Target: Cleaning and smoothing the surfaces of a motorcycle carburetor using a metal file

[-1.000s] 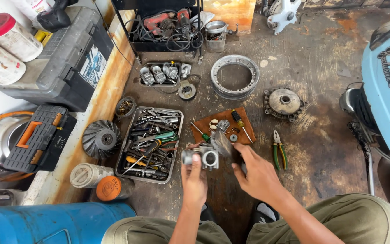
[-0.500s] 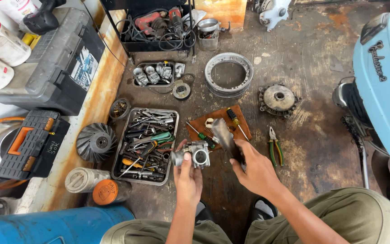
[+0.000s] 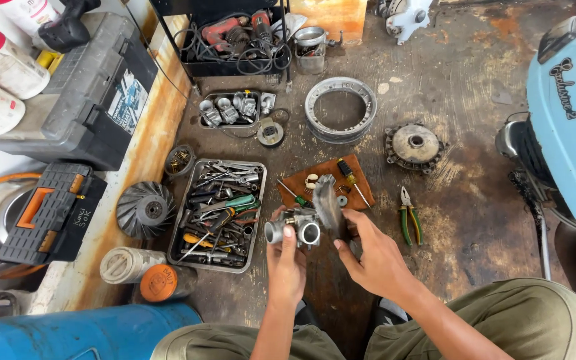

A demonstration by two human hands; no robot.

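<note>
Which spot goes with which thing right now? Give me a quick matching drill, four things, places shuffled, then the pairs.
Things:
1. carburetor
2. brush
3. pliers
4. tool tray

Places:
A. on the floor, right of the brown mat
B. in the right hand
C. in the left hand
D. on the floor, beside the finned fan wheel

Pairs: 1-C, 2-B, 3-A, 4-D

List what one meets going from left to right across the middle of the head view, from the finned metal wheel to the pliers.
Finned metal wheel → tray of hand tools → carburetor held in the left hand → brush held in the right hand → green-handled pliers.
</note>
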